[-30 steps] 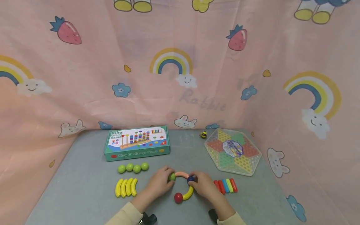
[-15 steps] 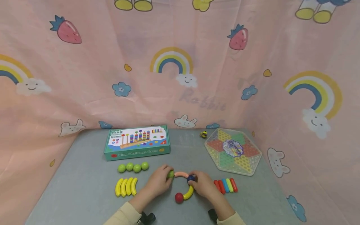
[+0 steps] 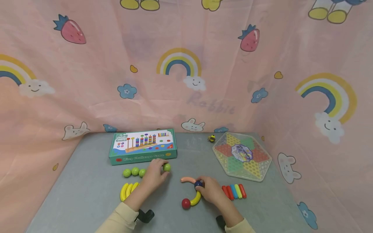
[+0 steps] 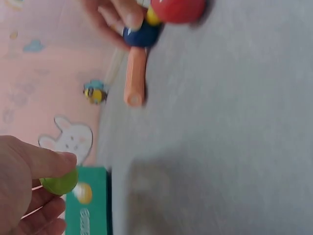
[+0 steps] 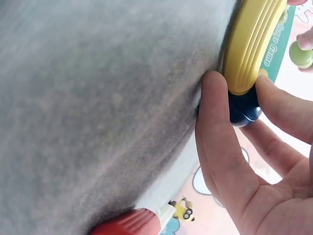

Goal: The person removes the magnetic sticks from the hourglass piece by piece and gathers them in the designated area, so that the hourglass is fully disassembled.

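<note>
My left hand (image 3: 154,173) pinches a green ball (image 4: 61,185) between thumb and fingers, in front of the green box. With thumb and fingers my right hand (image 3: 211,191) grips a dark blue ball (image 5: 242,107). Joined to that ball are a curved pink-orange piece (image 4: 135,78), its outer end bare, and a curved yellow piece (image 5: 254,44). At the yellow piece's other end sits a red ball (image 3: 186,203). Together these parts form an open arc on the table.
More green balls (image 3: 135,171) and several curved yellow pieces (image 3: 126,191) lie at left, partly behind the left arm. Straight red, blue and light-green sticks (image 3: 234,191) lie right. Behind stand a Ring Challenge Game box (image 3: 142,158), a small bee figure (image 3: 212,138) and a hexagonal board (image 3: 253,166).
The left hand has pulled the green ball off the end of the pink-orange piece and carried it left and back, toward the box. The right hand stays on the blue ball.
</note>
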Tool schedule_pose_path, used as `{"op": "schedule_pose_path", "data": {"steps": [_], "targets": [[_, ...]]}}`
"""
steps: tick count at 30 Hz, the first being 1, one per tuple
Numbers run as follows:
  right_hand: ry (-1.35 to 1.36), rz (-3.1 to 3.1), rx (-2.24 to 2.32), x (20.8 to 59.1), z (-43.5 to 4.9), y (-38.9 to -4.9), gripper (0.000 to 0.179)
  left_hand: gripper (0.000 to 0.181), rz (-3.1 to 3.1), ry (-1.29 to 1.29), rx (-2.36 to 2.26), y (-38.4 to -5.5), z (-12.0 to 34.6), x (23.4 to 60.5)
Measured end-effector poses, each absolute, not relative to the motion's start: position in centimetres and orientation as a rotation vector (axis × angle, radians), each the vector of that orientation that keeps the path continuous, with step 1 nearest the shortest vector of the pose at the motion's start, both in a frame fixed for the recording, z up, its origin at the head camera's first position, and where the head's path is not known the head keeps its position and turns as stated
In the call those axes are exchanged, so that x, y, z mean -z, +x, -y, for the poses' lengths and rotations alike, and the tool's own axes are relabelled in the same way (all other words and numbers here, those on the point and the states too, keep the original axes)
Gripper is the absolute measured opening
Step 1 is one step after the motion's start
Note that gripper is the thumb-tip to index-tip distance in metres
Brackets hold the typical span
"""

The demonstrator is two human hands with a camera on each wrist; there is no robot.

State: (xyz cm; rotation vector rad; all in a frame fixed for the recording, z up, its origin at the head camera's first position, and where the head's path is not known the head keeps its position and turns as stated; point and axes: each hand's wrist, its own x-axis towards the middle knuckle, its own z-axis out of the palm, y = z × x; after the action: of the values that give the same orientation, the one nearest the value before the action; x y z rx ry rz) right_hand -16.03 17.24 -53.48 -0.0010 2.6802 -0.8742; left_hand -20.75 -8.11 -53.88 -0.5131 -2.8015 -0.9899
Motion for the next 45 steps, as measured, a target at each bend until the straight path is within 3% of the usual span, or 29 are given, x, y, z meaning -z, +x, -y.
{"op": "schedule_pose_path", "data": {"steps": [10, 28, 35, 41, 45], "targets": [[0.018, -2.693, 0.892, 53.3, -16.9, -16.1, 0.029, 0.037, 2.843, -0.45, 0.885, -23.2, 10.7, 55.2], [0.061, -2.693, 0.897, 53.2, -17.1, -16.1, 0.03, 0.045, 2.898, -0.49, 0.683, -23.7, 11.2, 55.9], [0.111, -2.686, 0.93, 53.2, -17.1, -15.9, 0.045, 0.047, 2.728, -0.598, 0.738, -22.1, 9.8, 54.5], [0.036, -2.69, 0.911, 53.3, -17.1, -15.8, 0.03, 0.038, 2.676, -0.795, 0.715, -19.8, 6.6, 54.4], [-0.042, -2.695, 0.875, 53.3, -17.0, -15.8, 0.03, 0.039, 2.839, -0.917, 0.583, -18.6, 4.9, 55.5]]}}
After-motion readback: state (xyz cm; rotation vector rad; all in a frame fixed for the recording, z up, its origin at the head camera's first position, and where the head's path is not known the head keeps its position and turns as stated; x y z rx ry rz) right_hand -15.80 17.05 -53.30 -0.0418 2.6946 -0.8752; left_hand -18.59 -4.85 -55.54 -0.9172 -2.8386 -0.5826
